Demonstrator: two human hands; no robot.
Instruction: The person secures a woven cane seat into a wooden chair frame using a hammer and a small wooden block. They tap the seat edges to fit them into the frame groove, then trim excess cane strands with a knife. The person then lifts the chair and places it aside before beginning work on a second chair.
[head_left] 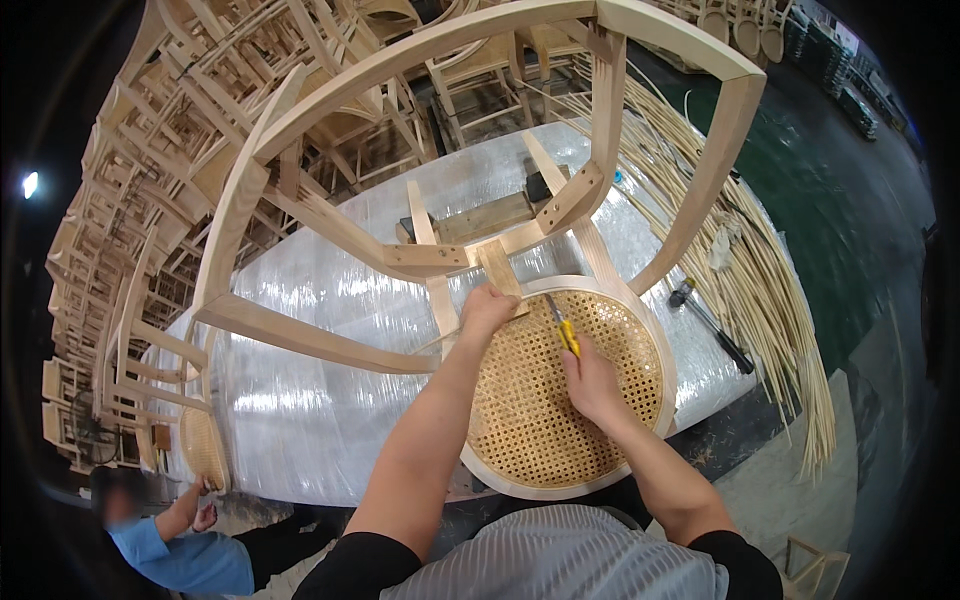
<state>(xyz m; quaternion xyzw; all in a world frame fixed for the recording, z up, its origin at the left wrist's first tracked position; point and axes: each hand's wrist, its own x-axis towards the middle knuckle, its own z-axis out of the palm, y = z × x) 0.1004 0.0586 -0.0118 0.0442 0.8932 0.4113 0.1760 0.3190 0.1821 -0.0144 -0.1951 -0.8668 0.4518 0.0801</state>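
Note:
A chair with a round woven cane seat (560, 440) lies on the wrapped table, its curved wooden frame (330, 345) rising beyond the seat. At the far edge of the seat, my left hand (488, 308) is closed on a thin cane strip (432, 345) that sticks out to its left. Its fingers touch the near end of a flat wooden slat (495, 265), which crosses the seat rim. My right hand (592, 378) grips a yellow-handled knife (568, 335) above the cane weave. The blade points away from me, just right of the left fingertips and apart from them.
A hammer (715, 325) with a black grip lies right of the seat. Beyond it stretches a long bundle of cane strips (790, 330). Stacked chair frames (200, 120) fill the far left. Another person in blue (190, 550) handles a chair at lower left.

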